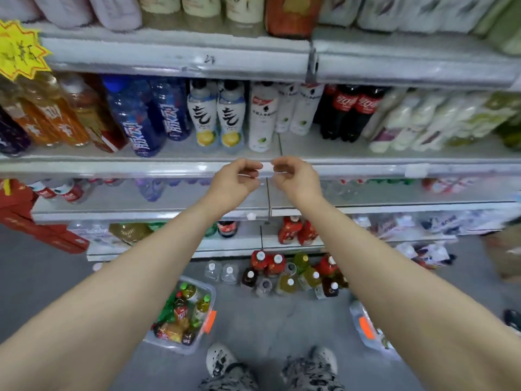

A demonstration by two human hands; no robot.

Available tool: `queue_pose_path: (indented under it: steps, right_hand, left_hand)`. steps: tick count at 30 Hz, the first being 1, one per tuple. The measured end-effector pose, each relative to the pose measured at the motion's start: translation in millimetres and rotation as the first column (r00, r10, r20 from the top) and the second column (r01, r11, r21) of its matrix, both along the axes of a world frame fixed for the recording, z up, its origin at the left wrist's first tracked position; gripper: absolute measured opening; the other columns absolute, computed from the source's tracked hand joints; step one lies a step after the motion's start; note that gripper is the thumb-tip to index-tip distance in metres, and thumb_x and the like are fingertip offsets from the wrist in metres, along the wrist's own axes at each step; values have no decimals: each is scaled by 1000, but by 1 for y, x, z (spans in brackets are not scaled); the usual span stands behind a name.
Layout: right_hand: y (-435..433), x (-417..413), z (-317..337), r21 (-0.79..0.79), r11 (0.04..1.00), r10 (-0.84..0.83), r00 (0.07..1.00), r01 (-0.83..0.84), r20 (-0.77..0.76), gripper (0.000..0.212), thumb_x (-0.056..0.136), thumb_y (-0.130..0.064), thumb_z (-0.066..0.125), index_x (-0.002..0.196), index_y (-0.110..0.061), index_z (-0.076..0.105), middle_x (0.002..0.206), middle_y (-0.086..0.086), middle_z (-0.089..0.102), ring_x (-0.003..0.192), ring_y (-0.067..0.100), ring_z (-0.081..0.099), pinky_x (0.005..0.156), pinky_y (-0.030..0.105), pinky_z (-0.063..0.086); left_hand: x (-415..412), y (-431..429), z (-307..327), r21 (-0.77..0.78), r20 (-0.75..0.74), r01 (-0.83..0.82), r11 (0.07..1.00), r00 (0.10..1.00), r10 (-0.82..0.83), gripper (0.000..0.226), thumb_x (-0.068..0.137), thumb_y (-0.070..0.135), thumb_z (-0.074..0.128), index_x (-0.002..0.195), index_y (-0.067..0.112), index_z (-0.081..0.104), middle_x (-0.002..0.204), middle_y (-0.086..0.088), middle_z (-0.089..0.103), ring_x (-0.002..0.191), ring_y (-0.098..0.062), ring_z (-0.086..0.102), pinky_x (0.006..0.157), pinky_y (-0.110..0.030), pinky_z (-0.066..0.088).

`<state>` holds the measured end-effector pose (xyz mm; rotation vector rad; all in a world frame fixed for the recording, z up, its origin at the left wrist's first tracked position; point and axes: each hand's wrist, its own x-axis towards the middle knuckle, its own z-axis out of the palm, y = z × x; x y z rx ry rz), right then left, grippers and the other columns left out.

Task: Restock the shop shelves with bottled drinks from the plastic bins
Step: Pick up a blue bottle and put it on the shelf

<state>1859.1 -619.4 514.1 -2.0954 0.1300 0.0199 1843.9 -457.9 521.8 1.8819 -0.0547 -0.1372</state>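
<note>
My left hand (pixel 236 180) and my right hand (pixel 294 179) are raised side by side at the front edge of the middle shelf (pixel 169 166). Both have curled fingers pinching the clear price strip (pixel 266 169) along that edge; neither holds a bottle. Behind them stand white bottles with black script (pixel 215 114), a white bottle with a red tag (pixel 262 117) and cola bottles (pixel 349 111). Down on the floor, a clear plastic bin (pixel 204 299) holds several mixed drinks. A second bin (pixel 366 328) with an orange latch lies partly behind my right forearm.
A cluster of loose bottles (pixel 293 273) stands on the grey floor before the lowest shelf. Blue bottles (pixel 141 117) and orange drinks (pixel 53 117) fill the left of the middle shelf, pale packs (pixel 423 119) the right. Red boxes (pixel 42 232) sit at the left. My shoes (pixel 220 359) are below.
</note>
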Motion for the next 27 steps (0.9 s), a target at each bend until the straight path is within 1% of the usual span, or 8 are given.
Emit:
queue_pose_path:
  steps: [4, 9, 12, 14, 19, 22, 24, 27]
  right_hand:
    - [-84, -25, -5, -34, 999, -40, 999, 40, 15, 30, 88, 4, 64, 114, -9, 70, 104, 1, 69, 105, 22, 67, 99, 41, 53]
    - [-203, -58, -17, -93, 990, -105, 994, 103, -16, 27, 91, -5, 66, 117, -11, 71, 107, 2, 71, 102, 18, 66, 93, 26, 49]
    - [-269, -76, -26, -60, 988, -145, 986, 141, -77, 27, 91, -4, 66, 116, -16, 70, 106, -2, 69, 97, 15, 65, 95, 32, 52]
    - [-346, -94, -36, -36, 978, -206, 973, 204, -102, 27, 91, -1, 67, 112, -17, 70, 103, -3, 68, 95, 15, 64, 94, 32, 54]
    - [-428, -117, -47, -40, 965, -262, 956, 259, -134, 27, 90, 2, 66, 107, -20, 69, 100, -4, 68, 94, 16, 66, 92, 29, 54]
    - [-479, -133, -64, -42, 947, -320, 929, 318, -187, 29, 89, -1, 66, 104, -25, 70, 104, -2, 71, 99, 19, 68, 97, 36, 55]
    - [-501, -143, -76, -27, 933, -356, 910, 359, -213, 34, 88, 0, 66, 97, -33, 69, 103, -3, 72, 99, 18, 69, 97, 40, 55]
    - [-525, -156, -98, 18, 914, -388, 885, 406, -257, 34, 86, 6, 65, 98, -25, 69, 98, 0, 72, 97, 23, 70, 96, 45, 56]
  left_hand:
    - [-5, -77, -6, 12, 12, 99, 995, 995, -99, 29, 88, -5, 63, 103, 20, 63, 95, 9, 63, 88, -7, 61, 82, -17, 49]
    - [-17, -191, -11, 53, 18, 195, 979, 980, -196, 23, 90, -1, 63, 109, 12, 63, 105, -2, 64, 97, -12, 61, 88, -21, 49]
    - [-26, -250, -16, 74, 1, 236, 969, 972, -237, 24, 90, -2, 63, 110, 11, 62, 104, -1, 63, 96, -12, 59, 83, -11, 47]
    - [-34, -327, -28, 66, -30, 303, 951, 953, -302, 24, 91, -1, 63, 111, 13, 62, 106, 0, 63, 99, -13, 60, 89, -15, 47]
    - [-43, -406, -46, 45, -85, 350, 936, 935, -345, 23, 91, 2, 64, 109, 17, 63, 108, -1, 65, 95, -11, 62, 81, -13, 49]
    - [-49, -454, -62, 32, -120, 390, 920, 915, -384, 23, 89, 3, 67, 103, 21, 63, 102, 4, 65, 93, -11, 64, 85, -20, 51]
    - [-53, -478, -72, 32, -154, 422, 906, 898, -413, 22, 89, 1, 66, 102, 19, 63, 99, 5, 65, 88, -6, 63, 82, -14, 50]
    - [-56, -507, -94, 34, -216, 468, 883, 866, -450, 22, 89, 0, 66, 105, 15, 64, 100, 3, 63, 85, -1, 61, 74, -6, 47]
